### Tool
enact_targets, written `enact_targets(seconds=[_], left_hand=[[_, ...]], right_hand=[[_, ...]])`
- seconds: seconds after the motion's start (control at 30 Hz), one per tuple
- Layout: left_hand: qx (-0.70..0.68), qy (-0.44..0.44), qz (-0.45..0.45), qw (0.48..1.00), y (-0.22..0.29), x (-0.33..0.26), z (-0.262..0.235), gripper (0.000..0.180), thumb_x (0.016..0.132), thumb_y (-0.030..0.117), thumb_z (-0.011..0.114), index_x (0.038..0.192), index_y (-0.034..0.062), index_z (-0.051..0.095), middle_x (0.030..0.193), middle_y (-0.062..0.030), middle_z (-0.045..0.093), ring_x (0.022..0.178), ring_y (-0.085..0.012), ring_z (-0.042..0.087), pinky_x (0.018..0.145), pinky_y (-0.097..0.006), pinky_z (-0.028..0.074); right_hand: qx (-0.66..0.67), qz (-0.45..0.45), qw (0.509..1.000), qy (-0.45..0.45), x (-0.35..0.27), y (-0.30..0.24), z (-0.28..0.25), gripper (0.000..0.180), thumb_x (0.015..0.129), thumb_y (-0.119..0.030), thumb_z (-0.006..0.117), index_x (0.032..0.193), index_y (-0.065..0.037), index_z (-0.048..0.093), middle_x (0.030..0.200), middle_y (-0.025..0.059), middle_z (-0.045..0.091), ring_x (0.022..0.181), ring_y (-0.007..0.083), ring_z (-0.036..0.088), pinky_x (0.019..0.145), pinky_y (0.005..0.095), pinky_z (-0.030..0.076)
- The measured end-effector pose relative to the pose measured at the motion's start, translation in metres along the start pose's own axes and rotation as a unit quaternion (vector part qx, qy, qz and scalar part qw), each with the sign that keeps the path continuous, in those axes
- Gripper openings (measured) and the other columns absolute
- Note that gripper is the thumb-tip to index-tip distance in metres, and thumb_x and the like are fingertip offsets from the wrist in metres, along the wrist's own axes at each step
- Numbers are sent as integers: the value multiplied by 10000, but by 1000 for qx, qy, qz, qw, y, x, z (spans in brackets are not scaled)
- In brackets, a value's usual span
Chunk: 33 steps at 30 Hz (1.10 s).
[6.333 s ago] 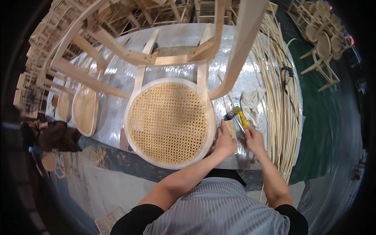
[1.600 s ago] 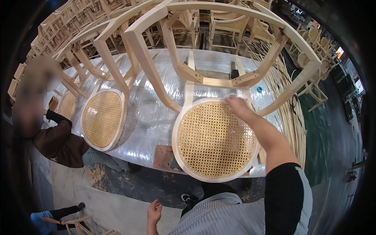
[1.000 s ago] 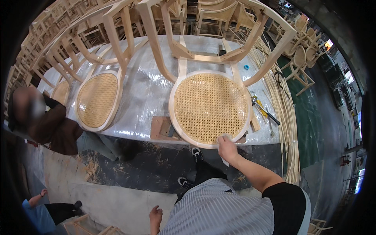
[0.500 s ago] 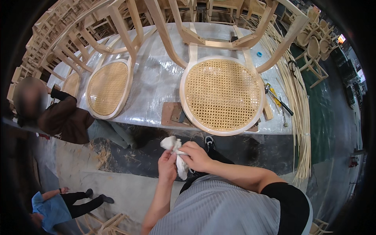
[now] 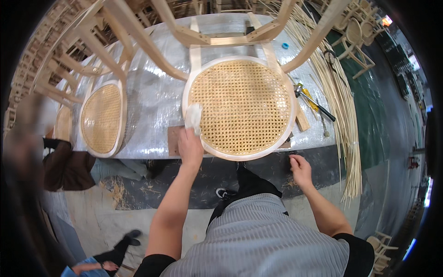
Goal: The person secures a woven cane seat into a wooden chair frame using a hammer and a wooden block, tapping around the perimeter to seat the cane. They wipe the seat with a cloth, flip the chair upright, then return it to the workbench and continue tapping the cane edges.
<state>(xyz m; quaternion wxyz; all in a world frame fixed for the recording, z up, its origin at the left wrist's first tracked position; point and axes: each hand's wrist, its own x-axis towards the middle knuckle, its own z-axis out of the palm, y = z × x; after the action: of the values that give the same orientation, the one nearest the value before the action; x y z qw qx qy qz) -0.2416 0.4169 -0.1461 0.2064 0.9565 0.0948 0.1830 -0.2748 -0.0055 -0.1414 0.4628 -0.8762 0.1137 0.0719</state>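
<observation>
A light wooden chair lies on the plastic-covered table in front of me, its round woven cane panel facing up. My left hand is closed on a white cloth. The cloth lies over the left side of the panel's wooden rim and looks slightly blurred. Off the table's near edge, to the right of the panel, my right hand is held with its fingers curled together. Whether anything is in that pinch, I cannot make out.
Right of the panel lie a hammer and a yellow-handled tool. Long cane strips run down the table's right side. Another cane-panelled chair is at left. Two people are on my left, one beside the table.
My hands have parted. The left has carried the cloth forward onto the panel's rim; the right has let go and moved right. The view has shifted, and the person at lower left has moved.
</observation>
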Motion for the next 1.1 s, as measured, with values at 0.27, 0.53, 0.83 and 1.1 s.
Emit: enact_targets(seconds=[0.27,0.53,0.83,1.1], left_hand=[[-85,-177,235,952,106,-88,63,230,815,114,716,1031,102,640,998,-110,622,930,-320,648,781,-473,538],[-110,-148,398,899,228,41,108,272,833,171,729,1093,110,677,1066,-98,658,952,-294,704,829,-424,587],[64,-68,125,988,85,311,46,210,946,176,662,1146,113,646,1132,-144,662,878,-315,745,710,-433,613],[125,-135,268,946,-3,215,15,244,915,80,657,1159,67,645,1086,-124,633,842,-314,730,702,-430,593]], right_hand=[[78,149,984,53,-68,59,-34,207,1078,-193,651,1115,-13,746,798,-3,655,655,76,578,567,262,465],[52,128,988,61,-52,67,-36,190,1078,-180,648,1093,-14,739,761,-3,647,584,75,551,504,267,441],[77,81,994,5,70,21,-41,193,1068,-158,652,1108,2,752,784,2,663,629,64,562,560,260,455],[57,65,995,47,128,-4,-59,208,1072,-156,635,1161,-5,747,819,23,681,635,88,602,570,258,481]])
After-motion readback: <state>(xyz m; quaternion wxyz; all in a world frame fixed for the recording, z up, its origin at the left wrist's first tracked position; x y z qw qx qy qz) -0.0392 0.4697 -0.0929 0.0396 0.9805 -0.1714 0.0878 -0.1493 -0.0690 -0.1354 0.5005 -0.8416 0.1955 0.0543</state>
